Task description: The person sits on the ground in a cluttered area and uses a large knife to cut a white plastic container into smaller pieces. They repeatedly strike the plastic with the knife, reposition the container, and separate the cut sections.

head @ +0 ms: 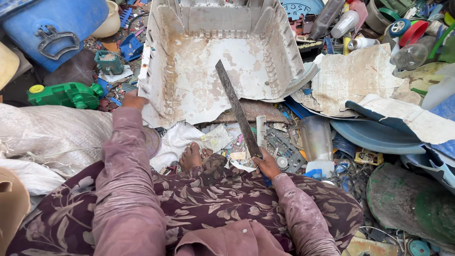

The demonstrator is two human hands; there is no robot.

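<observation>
Clamped in a full fist, the right hand (267,165) holds the handle end of a long dark blade (237,108), which slants up and to the left so that its tip lies over the floor of a big broken white plastic shell (208,66); the left hand (134,100) grips that shell's near left rim, though the fingers are mostly hidden behind the edge, so how tightly they close I can only judge as a firm pinch. The shell sits straight ahead on the scrap heap, its open side up, walls ribbed, its front edge torn and ragged.

It looks stiff but brittle, light for its bulk, dusty and flaking rather than slippery; the ribbed side wall is the sound place to hold, since the torn front edge is thin and likely sharp. The blade looks rigid, heavy and rusted, best taken only by its handle.

Counted: one blade; one white shell; two hands at work; one bare foot (191,157) beside the lap; one green toy-like piece (64,94) at left; one clear plastic jug (316,137) at right; one blue drum (52,23) at top left; one pale woven sack (52,135) beside the left arm.
</observation>
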